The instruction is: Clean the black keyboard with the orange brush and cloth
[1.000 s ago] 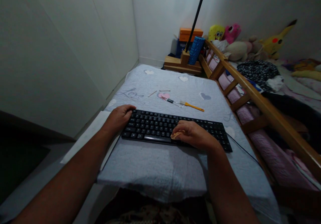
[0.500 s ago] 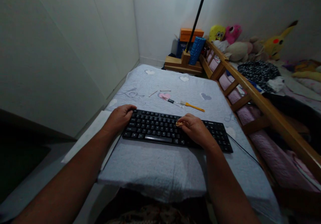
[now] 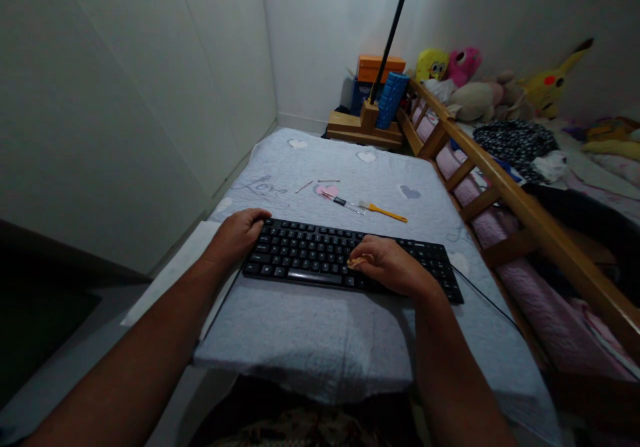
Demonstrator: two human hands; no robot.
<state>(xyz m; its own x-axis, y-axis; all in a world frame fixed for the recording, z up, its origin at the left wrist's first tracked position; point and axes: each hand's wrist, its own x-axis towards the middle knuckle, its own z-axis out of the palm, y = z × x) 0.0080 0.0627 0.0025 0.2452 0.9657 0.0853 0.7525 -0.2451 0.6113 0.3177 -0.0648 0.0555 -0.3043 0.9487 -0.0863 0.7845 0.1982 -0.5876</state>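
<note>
1. Held the keyboard by its upper left corner with the left hand, fingers drawn narrow over the edge. Could not tell the force of that hold.
2. Pinched a tan cloth in the right hand, bunched small between thumb and fingers, on or just over the keys right of the middle. Could not make out the cloth's underside.
3. Found the keyboard flat on the tablecloth, straight ahead of the body, slightly askew with its right end nearer.
4. Judged the step to be rubbing the keys. Called for light, even strokes along each row, with a flat fold of cloth rather than bare fingertips on the keycaps.
5. Called for a steady left hand at the corner, against sliding over the loose, wrinkled tablecloth.
6. Needed care near key edges, for fear of snagging the cloth or pressing too hard.
7. Noted a brush, a tool and two swabs beyond the keyboard, apart from both hands; seemed likelier than the cloth to reach narrow gaps.
8. Noted the cable at the right end, leading toward the bed; called for slack there.
</note>
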